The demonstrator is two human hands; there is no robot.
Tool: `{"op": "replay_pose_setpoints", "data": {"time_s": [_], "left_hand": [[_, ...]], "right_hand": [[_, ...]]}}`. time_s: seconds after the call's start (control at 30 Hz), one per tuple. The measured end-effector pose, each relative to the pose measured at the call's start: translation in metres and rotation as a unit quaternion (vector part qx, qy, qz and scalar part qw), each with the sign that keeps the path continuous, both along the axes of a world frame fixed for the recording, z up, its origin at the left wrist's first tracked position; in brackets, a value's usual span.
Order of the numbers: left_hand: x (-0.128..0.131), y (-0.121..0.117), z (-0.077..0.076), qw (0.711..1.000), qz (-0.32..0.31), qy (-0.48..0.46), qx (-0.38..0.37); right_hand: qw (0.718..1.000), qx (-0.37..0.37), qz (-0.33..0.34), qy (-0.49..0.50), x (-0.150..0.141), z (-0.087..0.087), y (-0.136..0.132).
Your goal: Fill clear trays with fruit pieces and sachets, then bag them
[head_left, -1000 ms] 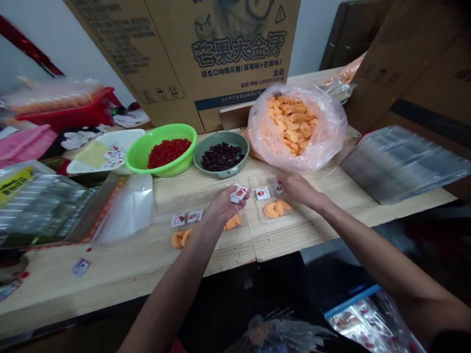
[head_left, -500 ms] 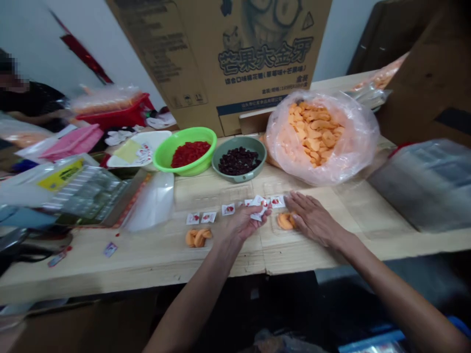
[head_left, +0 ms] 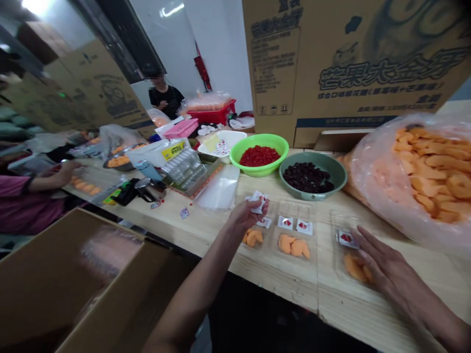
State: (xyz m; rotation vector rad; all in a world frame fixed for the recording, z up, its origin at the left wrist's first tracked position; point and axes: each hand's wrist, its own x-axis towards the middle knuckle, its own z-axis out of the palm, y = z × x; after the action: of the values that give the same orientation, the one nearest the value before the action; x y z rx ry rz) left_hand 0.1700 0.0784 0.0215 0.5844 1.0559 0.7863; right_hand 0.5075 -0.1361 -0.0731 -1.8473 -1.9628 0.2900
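My left hand [head_left: 243, 214] is closed on several small white sachets [head_left: 258, 201] with red print. It hovers over the back of the left clear plastic tray, hiding part of it and one sachet. Orange candies [head_left: 253, 238] lie in that tray's front part. The middle clear tray [head_left: 311, 240] has orange candies [head_left: 294, 245] in front and two sachets [head_left: 294, 224] behind. My right hand [head_left: 386, 262] lies with fingers stretched over the right tray [head_left: 336, 260], partly covering its orange candies [head_left: 353, 267]. One sachet [head_left: 346, 238] sits just beyond its fingertips.
Behind the trays stand a green bowl [head_left: 281, 147] of red candies, a grey-green bowl [head_left: 338, 179] of dark candies and a large bag [head_left: 371, 171] of orange candies. An open carton [head_left: 147, 255] is front left. Two other people [head_left: 167, 98] are farther left.
The view has swung to the left. My left hand, still holding the sachets, has moved left across the trays, uncovering the middle one. My right hand stays by the right tray.
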Motion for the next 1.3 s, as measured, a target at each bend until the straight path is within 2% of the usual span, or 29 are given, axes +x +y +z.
{"op": "replay_pose_setpoints", "data": {"time_s": [0.07, 0.13, 0.27, 0.33, 0.4, 0.47, 0.5, 0.53, 0.57, 0.6, 0.63, 0.67, 0.7, 0.77, 0.87, 0.93, 1.07, 1.13, 1.2, 1.3], "left_hand": [[-0.016, 0.027, -0.004, 0.993, 0.027, 0.109, 0.047], [-0.024, 0.057, -0.009, 0.983, 0.039, 0.167, 0.065], [-0.018, 0.107, -0.019, 0.960, 0.032, 0.261, 0.098], [-0.015, 0.120, -0.020, 0.949, 0.015, 0.292, 0.119], [-0.018, 0.122, -0.018, 0.939, 0.008, 0.315, 0.139], [-0.027, 0.112, -0.018, 0.920, -0.013, 0.340, 0.194], [-0.033, 0.102, -0.020, 0.899, -0.046, 0.355, 0.252], [-0.039, 0.090, -0.023, 0.865, -0.100, 0.369, 0.326], [-0.045, 0.077, -0.028, 0.815, -0.168, 0.382, 0.403], [-0.050, 0.061, -0.033, 0.753, -0.239, 0.394, 0.469], [-0.054, 0.046, -0.040, 0.691, -0.301, 0.408, 0.515], [-0.057, 0.031, -0.047, 0.641, -0.348, 0.425, 0.537], [-0.059, 0.018, -0.053, 0.600, -0.379, 0.447, 0.544], [-0.061, -0.003, -0.065, 0.548, -0.403, 0.493, 0.542], [-0.061, -0.021, -0.073, 0.519, -0.396, 0.544, 0.527], [-0.062, -0.030, -0.072, 0.515, -0.386, 0.563, 0.518], [-0.065, -0.047, -0.065, 0.513, -0.365, 0.561, 0.538], [-0.065, -0.054, -0.064, 0.513, -0.379, 0.532, 0.558], [-0.063, -0.058, -0.066, 0.514, -0.393, 0.510, 0.567], [-0.060, -0.057, -0.073, 0.508, -0.381, 0.520, 0.571]], "right_hand": [[0.999, -0.013, -0.012, 0.031, -0.002, 0.004, 0.002], [0.999, -0.022, -0.022, 0.045, -0.010, 0.013, 0.006], [0.998, -0.016, -0.024, 0.053, -0.036, 0.042, 0.016], [0.998, -0.012, -0.026, 0.051, -0.044, 0.053, 0.019], [0.998, -0.006, -0.031, 0.047, -0.046, 0.060, 0.021], [0.998, 0.011, -0.041, 0.045, -0.042, 0.065, 0.023], [0.997, 0.022, -0.049, 0.047, -0.039, 0.067, 0.026], [0.997, 0.033, -0.056, 0.047, -0.036, 0.069, 0.031], [0.996, 0.044, -0.058, 0.045, -0.034, 0.071, 0.040], [0.996, 0.053, -0.054, 0.038, -0.033, 0.073, 0.051], [0.997, 0.059, -0.039, 0.023, -0.033, 0.075, 0.064], [0.998, 0.060, -0.012, -0.001, -0.034, 0.076, 0.080], [0.998, 0.062, 0.014, -0.028, -0.036, 0.078, 0.097], [0.994, 0.034, 0.058, -0.090, -0.040, 0.079, 0.131], [0.982, -0.050, 0.087, -0.158, -0.045, 0.084, 0.167], [0.979, -0.075, 0.088, -0.170, -0.049, 0.090, 0.172], [0.986, 0.013, 0.113, -0.124, -0.070, 0.092, 0.142], [0.984, 0.035, 0.153, -0.081, -0.087, 0.080, 0.123], [0.981, 0.018, 0.188, -0.046, -0.104, 0.060, 0.109], [0.974, -0.011, 0.224, -0.026, -0.121, 0.031, 0.102]]}}
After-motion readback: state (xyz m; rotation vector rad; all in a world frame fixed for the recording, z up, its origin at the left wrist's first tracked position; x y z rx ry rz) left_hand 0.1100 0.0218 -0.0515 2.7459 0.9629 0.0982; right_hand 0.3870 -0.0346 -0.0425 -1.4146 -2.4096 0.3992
